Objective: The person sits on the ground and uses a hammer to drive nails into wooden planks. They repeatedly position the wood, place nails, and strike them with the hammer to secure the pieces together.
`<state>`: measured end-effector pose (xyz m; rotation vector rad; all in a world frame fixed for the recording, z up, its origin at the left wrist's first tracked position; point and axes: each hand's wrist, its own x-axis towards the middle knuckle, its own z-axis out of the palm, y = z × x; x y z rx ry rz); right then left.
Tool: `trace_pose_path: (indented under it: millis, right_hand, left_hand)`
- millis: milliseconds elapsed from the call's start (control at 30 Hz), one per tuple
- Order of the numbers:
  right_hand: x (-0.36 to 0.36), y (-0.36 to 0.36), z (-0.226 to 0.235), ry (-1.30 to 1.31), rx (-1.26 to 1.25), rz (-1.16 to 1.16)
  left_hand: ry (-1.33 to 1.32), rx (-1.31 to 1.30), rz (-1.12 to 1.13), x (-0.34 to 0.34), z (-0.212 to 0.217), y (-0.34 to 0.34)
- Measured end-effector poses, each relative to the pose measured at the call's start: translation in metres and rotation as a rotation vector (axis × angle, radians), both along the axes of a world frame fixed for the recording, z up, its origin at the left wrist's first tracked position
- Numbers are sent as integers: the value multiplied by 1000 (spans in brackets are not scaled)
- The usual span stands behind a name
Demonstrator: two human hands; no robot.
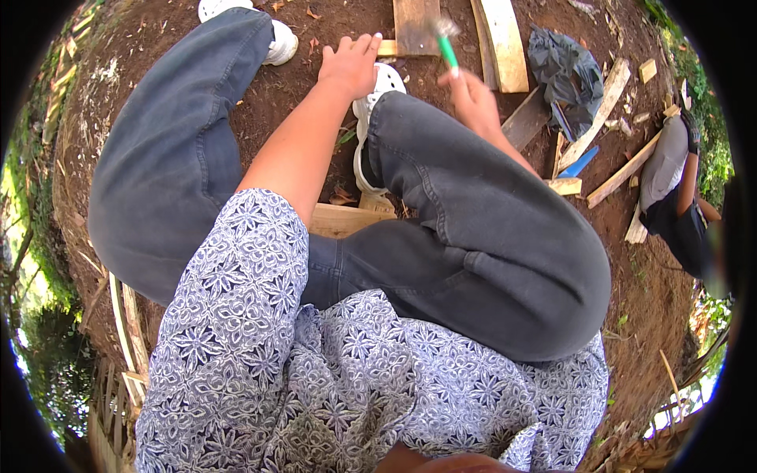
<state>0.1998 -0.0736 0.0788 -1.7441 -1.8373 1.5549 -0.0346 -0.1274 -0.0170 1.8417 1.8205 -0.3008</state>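
Observation:
My right hand (473,101) is wrapped round the green handle of a hammer (448,52), whose head is smeared by motion. The hammer is raised beside a brown board (416,22) on the ground ahead of me. Just left of that board, my left hand (351,68) lies with fingers stretched forward. Its fingertips are at the end of a pale wood strip (388,48), which meets the board's near end. Whether they press on the strip or only rest by it, I cannot tell. My white clog (364,130) is right under the left hand.
Long planks (505,47), a black plastic bag (564,75) and a blue object (579,162) lie to the right among wood offcuts. A short board (339,221) lies between my legs. At the far right, another person (682,189) is beside a plank (623,171).

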Motion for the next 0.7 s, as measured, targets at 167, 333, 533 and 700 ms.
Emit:
trace_pose_path:
  millis: [167,333,533,700]
  right_hand:
    - [-19,21,55,611,260,-4]
    - [9,-7,5,87,83,-4]
    - [9,8,22,347,-1,-115]
    - [-8,18,54,537,223,-3]
  left_hand:
    - [117,150,8,19,4,20]
    - [-46,15,85,19,3,47]
    - [-28,9,8,20,5,48]
    - [-10,-69,30,21,14,48]
